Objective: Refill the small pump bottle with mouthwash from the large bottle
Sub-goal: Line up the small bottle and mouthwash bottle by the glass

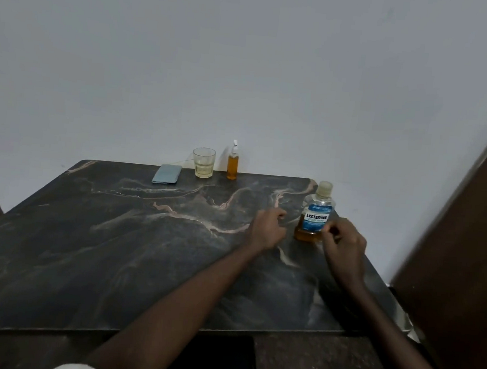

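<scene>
Large bottle (315,216) upright on desk (115,247), touching right hand (345,247) fingers, loosely curled, not gripping; left hand (268,230) loose beside. Part-full, smooth plastic, likely slippery: grip mid-body. Pump bottle (232,166) well beyond fingers.

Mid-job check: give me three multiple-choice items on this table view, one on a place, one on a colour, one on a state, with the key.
1. Where does the small pump bottle stand?
A. At the far edge of the table, right of the glass
B. In the left hand
C. On the floor

2. What colour is the liquid in the large bottle?
A. Green
B. Amber
C. Pink

3. What is the state of the large bottle?
A. Lying on its side
B. Open and pouring
C. Upright, cap on

Key: 1 A, it stands by the wall beside the glass. 2 B, amber shows below the blue label. 3 C, it stands capped between the left hand and right hand.
</scene>
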A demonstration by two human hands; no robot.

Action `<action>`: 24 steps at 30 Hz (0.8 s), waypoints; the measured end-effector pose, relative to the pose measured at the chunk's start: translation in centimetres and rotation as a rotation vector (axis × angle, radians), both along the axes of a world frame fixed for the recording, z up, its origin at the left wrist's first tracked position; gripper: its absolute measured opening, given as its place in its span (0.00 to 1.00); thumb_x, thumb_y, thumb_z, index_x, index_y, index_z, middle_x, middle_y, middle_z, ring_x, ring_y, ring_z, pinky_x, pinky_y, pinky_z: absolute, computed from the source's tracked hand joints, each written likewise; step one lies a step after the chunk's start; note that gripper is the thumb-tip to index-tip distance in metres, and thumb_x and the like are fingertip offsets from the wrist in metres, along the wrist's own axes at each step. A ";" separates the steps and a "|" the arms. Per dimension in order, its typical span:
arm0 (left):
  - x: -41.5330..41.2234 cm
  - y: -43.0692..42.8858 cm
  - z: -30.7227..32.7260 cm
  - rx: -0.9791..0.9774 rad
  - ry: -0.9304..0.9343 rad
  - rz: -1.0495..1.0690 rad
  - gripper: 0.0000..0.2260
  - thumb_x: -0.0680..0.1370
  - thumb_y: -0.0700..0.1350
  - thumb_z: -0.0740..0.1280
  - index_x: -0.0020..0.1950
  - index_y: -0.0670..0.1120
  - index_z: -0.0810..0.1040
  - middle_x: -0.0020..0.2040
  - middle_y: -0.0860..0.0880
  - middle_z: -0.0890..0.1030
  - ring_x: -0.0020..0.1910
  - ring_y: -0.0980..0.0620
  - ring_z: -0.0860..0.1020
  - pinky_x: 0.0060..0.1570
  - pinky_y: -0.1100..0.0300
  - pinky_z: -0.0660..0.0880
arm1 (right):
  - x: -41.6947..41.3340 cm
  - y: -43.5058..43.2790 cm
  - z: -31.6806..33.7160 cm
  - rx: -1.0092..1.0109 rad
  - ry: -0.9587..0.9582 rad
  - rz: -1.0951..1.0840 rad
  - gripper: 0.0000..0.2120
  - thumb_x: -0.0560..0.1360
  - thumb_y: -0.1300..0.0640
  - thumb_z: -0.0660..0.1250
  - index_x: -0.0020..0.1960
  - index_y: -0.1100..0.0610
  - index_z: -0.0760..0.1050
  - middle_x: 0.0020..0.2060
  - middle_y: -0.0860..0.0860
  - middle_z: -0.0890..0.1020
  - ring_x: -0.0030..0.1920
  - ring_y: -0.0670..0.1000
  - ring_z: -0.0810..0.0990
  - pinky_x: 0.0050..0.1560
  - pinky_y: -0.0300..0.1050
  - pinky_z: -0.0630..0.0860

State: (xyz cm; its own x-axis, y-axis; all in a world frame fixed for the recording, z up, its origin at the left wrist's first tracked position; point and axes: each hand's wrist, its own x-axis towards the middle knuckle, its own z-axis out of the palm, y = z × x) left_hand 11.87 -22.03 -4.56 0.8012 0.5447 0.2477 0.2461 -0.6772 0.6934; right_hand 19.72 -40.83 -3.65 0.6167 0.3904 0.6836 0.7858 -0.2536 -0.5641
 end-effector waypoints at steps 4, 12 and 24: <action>2.2 -2.9 -0.3 -0.164 -0.072 0.037 0.27 0.74 0.34 0.73 0.73 0.44 0.74 0.69 0.44 0.79 0.67 0.47 0.78 0.65 0.52 0.79 | 3.3 -1.0 -0.4 -0.047 0.373 -0.138 0.07 0.78 0.63 0.70 0.55 0.56 0.78 0.51 0.52 0.83 0.53 0.54 0.82 0.53 0.47 0.77; 3.4 -4.5 -2.3 -0.200 -0.201 0.172 0.21 0.70 0.39 0.79 0.60 0.46 0.78 0.63 0.48 0.77 0.59 0.51 0.78 0.59 0.54 0.81 | 3.0 -0.1 -1.6 -0.070 0.459 -0.030 0.13 0.77 0.58 0.73 0.61 0.53 0.79 0.55 0.50 0.85 0.54 0.49 0.84 0.59 0.56 0.83; 2.6 -3.5 -2.5 -0.119 -0.233 0.210 0.10 0.76 0.40 0.75 0.56 0.48 0.79 0.54 0.51 0.80 0.53 0.56 0.78 0.48 0.66 0.76 | 3.8 2.1 -1.3 -0.146 0.411 0.056 0.09 0.78 0.58 0.75 0.55 0.50 0.80 0.50 0.47 0.85 0.51 0.45 0.84 0.52 0.43 0.80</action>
